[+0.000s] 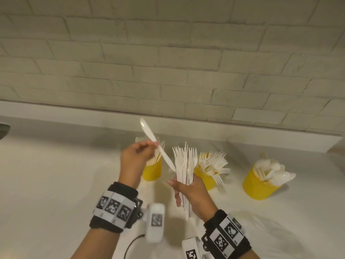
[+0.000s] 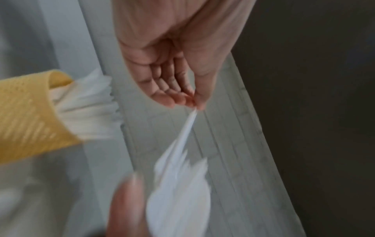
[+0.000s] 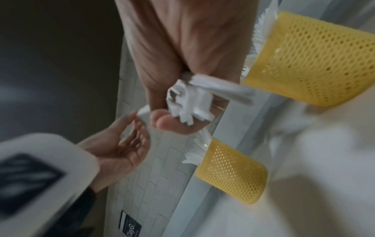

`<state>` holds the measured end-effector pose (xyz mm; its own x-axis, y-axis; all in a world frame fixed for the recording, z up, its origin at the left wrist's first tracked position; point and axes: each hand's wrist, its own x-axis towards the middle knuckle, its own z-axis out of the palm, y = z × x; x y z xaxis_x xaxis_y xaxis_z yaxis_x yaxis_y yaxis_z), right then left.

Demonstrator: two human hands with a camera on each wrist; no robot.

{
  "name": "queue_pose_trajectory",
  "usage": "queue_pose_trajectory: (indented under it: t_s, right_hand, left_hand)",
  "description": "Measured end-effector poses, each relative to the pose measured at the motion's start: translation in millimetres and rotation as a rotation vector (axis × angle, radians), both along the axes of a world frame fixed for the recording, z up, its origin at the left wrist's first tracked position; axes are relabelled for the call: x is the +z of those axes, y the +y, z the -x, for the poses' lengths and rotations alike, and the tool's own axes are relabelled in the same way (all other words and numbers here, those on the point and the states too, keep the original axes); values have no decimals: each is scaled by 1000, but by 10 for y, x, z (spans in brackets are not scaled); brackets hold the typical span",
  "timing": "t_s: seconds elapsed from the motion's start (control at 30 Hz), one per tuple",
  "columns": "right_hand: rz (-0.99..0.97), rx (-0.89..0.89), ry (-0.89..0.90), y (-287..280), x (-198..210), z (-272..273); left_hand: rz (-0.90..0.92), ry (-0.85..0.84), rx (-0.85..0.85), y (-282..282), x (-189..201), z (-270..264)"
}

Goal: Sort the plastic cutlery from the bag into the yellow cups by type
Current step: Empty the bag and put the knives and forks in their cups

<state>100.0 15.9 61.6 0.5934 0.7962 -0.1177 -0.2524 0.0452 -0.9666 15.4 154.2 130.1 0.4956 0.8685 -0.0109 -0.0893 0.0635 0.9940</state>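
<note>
1. The left hand (image 1: 135, 158) is raised above the white counter (image 1: 56, 184), fingertips and thumb pinched on a single white plastic knife (image 1: 158, 146) partway along it; the other fingers lie loosely curled in the palm (the left wrist view shows this well, though blurred).
2. That knife slants up and away to the left, its lower end just reaching the bundle in the other hand.
3. The right hand (image 1: 190, 195) is wrapped round a bundle of white forks (image 1: 184, 165), fingers and thumb closed on the handles, tines pointing up. Handle ends stick out below the fist.
4. Three yellow mesh cups stand in a row on the counter near the brick wall (image 1: 168, 62).
5. The left cup (image 1: 152, 171), partly behind the left hand, holds upright white pieces; I cannot tell their type from here.
6. The middle cup (image 1: 205, 179), just behind the bundle, is full of forks splaying out to the right.
7. The right cup (image 1: 257, 186), well apart from the hands, holds spoons.
8. Both wrists wear black bands with marker tags (image 1: 113, 206).
</note>
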Motion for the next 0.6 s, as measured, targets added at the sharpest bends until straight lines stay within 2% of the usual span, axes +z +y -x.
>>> queue_pose_trajectory:
  t_s: [0.1, 0.2, 0.3, 0.37, 0.47, 0.6]
  right_hand:
    - [-8, -31, 59, -5, -8, -2]
    - [-12, -25, 51, 5, 12, 1]
    - [12, -17, 5, 26, 39, 5]
    - [40, -44, -30, 35, 46, -5]
    - [94, -105, -83, 53, 29, -33]
    - [196, -177, -192, 112, 2, -43]
  left_hand:
    - [-135, 6, 221, 326, 35, 22]
    - [-179, 150, 284, 507, -151, -55]
    - [-210, 373, 189, 533, -425, -88]
    - [-275, 461, 188, 475, -513, -69]
    - [-347, 403, 199, 188, -420, -42]
    - [-277, 262, -115, -419, -264, -92]
